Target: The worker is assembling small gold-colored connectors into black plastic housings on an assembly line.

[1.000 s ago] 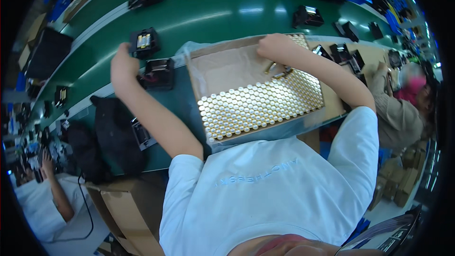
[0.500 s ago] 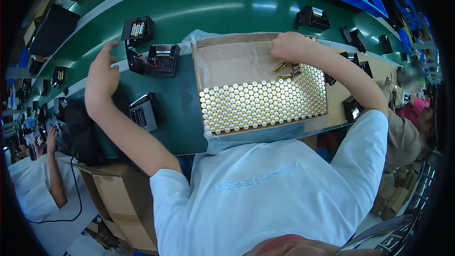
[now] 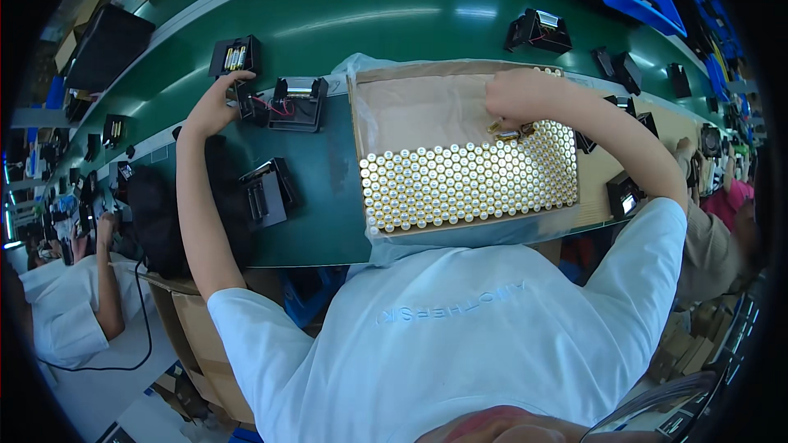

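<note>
Since half a second ago, the left hand [image 3: 215, 107] has swung inward to the open black case [image 3: 297, 105], and the right hand [image 3: 517, 98] has dropped lower over some loose batteries [image 3: 509, 134].

At the far left, a co-worker's bare arm [image 3: 107, 287] extends from a white sleeve. Next comes a dark cloth bundle [image 3: 156, 217] by the left forearm. The left hand is partly spread, its fingers bent at the left half of the open black case; whether they grip it, I cannot tell. Red wires cross between the two halves of that case, which sits on the green table [image 3: 332, 180]. Just behind the left hand lies another black case [image 3: 235, 57] with batteries showing in it, while a grey-faced case [image 3: 267, 197] lies nearer the person.

Right of these is a shallow cardboard box [image 3: 419, 102], its near part and right side packed with upright batteries [image 3: 460, 189]. The right hand is curled inside it, near the far right corner, fingertips hidden, so I cannot tell what it holds. The loose batteries lie on their sides just below it. Beyond the box, a small black case [image 3: 622, 195] lies near the right forearm.
</note>
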Motion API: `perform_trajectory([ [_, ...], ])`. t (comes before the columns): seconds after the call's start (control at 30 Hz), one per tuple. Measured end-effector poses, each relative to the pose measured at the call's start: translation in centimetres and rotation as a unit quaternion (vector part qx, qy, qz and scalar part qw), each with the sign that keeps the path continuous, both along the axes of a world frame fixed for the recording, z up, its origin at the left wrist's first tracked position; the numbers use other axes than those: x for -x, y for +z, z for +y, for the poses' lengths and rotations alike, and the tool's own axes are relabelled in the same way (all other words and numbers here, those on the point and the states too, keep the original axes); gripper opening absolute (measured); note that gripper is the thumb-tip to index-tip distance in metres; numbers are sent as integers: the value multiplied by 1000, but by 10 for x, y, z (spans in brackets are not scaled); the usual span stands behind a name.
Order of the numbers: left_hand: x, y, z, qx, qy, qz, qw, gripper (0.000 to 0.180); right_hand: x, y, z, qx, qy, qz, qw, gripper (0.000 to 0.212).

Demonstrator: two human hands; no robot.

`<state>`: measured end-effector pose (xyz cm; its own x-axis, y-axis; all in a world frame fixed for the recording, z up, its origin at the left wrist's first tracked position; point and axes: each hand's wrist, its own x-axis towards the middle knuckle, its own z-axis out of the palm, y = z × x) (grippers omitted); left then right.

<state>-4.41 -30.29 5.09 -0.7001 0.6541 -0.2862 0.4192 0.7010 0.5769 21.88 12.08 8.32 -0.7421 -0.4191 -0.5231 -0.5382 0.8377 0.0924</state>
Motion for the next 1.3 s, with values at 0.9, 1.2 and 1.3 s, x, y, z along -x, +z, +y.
perform_trajectory([
  [0.9,26,13,81,-454,199,-207,843,36,226,45,-160,553,-357,152,737,27],
  [1.2,42,1,95,-503,254,-283,776,35,250,17,-188,465,-306,227,799,27],
  [1.3,45,-11,91,-493,291,-288,768,35,239,5,-191,485,-307,190,796,28],
])
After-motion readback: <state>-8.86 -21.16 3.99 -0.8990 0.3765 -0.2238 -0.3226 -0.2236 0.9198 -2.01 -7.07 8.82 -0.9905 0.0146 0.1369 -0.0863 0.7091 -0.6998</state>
